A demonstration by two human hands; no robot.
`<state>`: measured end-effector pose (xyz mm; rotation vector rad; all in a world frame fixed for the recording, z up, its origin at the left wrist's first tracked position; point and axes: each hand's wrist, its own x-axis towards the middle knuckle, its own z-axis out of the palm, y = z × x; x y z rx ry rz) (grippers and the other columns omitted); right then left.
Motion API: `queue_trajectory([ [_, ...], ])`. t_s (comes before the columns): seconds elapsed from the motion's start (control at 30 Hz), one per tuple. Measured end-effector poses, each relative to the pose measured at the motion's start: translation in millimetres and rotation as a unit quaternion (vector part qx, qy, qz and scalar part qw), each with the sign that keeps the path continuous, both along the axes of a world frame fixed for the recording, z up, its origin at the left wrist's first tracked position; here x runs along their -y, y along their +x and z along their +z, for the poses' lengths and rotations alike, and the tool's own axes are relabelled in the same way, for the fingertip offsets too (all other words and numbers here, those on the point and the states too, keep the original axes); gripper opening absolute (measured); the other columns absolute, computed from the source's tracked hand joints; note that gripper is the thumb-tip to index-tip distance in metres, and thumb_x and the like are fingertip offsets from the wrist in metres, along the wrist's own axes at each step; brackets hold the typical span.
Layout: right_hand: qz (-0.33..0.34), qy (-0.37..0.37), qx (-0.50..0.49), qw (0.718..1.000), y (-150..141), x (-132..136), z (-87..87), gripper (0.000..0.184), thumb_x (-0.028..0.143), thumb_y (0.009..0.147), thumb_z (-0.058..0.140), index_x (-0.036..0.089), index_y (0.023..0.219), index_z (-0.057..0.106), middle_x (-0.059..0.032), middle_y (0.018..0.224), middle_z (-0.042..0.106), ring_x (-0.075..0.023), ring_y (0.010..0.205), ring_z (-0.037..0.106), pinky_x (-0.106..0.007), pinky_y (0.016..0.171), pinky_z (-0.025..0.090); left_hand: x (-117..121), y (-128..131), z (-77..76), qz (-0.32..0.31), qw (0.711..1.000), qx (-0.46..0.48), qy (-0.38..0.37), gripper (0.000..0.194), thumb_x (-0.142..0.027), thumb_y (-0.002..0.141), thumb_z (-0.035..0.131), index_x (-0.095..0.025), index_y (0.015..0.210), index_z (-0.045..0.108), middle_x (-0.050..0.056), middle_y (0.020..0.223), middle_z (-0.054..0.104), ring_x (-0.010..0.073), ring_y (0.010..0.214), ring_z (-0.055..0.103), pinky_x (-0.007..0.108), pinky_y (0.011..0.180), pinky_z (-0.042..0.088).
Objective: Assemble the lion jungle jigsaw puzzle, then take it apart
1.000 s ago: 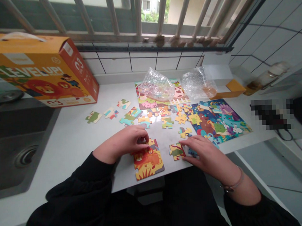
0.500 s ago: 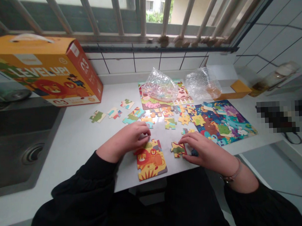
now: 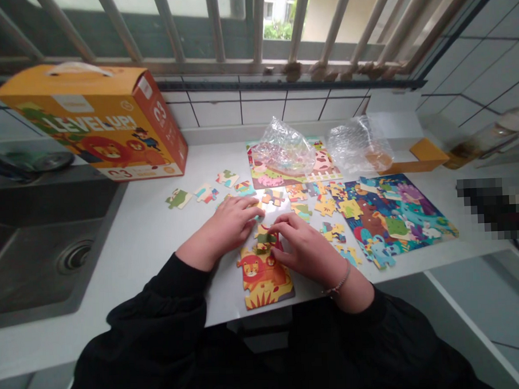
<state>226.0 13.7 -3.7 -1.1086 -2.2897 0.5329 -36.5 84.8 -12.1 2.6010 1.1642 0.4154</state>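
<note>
A partly joined lion puzzle (image 3: 263, 277) lies near the front edge of the white counter (image 3: 158, 239). My right hand (image 3: 302, 244) pinches a green and orange puzzle piece (image 3: 265, 238) against the lion puzzle's top edge. My left hand (image 3: 235, 221) rests with fingers curled on the counter just left of that piece, touching the puzzle's upper left. Several loose pieces (image 3: 298, 195) lie scattered beyond both hands.
A finished blue puzzle (image 3: 393, 217) lies at the right, another finished puzzle (image 3: 293, 170) under a crumpled plastic bag (image 3: 283, 150) at the back. An orange puzzle box (image 3: 105, 124) stands at the back left beside a steel sink (image 3: 42, 255). A second bag (image 3: 356, 144) and small orange box (image 3: 425, 153) sit back right.
My right hand has carried the green and orange piece left from the counter's right side to the top edge of the lion puzzle. The left hand stayed by the puzzle.
</note>
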Motion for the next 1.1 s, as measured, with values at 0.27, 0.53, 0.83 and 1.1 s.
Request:
queue_trajectory([
  [0.27,0.0,0.005,-0.007,1.0,0,-14,-13.3,0.025,0.01,0.098,0.078,0.024,0.119,0.078,-0.0134,0.133,0.067,-0.028,0.118,0.069,-0.05,0.107,0.063,-4,-17,9.7,0.054,0.998,-0.004,0.011,0.025,-0.025,0.105,0.065,-0.023,0.126,0.079,0.016,0.144,0.071,0.0344,0.133,0.064,0.056,0.118,0.052],
  [0.53,-0.009,0.011,0.004,1.0,2,-14,-17.4,0.021,0.013,0.104,0.074,0.026,0.117,0.083,-0.0123,0.134,0.066,-0.0264,0.117,0.067,-0.05,0.108,0.061,-2,-15,12.6,0.095,0.995,0.012,0.026,0.018,-0.023,0.102,0.067,-0.02,0.116,0.076,0.017,0.138,0.073,0.0359,0.132,0.065,0.057,0.118,0.052],
  [0.83,0.014,0.027,-0.007,1.0,7,-13,-19.3,0.023,0.011,0.104,0.074,0.029,0.117,0.081,-0.0097,0.131,0.071,-0.0272,0.122,0.07,-0.049,0.109,0.062,4,2,14.5,-0.079,0.992,0.083,-0.056,0.022,-0.035,0.104,0.078,-0.023,0.122,0.076,0.013,0.133,0.08,0.0326,0.128,0.07,0.051,0.115,0.053],
  [1.1,-0.008,0.014,-0.023,1.0,8,-6,-15.7,0.016,0.014,0.106,0.07,0.023,0.117,0.076,-0.0127,0.124,0.074,-0.0286,0.115,0.072,-0.048,0.102,0.064,9,1,23.7,-0.08,0.991,0.072,-0.075,0.019,-0.033,0.105,0.076,-0.022,0.12,0.077,0.014,0.129,0.077,0.0311,0.123,0.069,0.047,0.11,0.054],
])
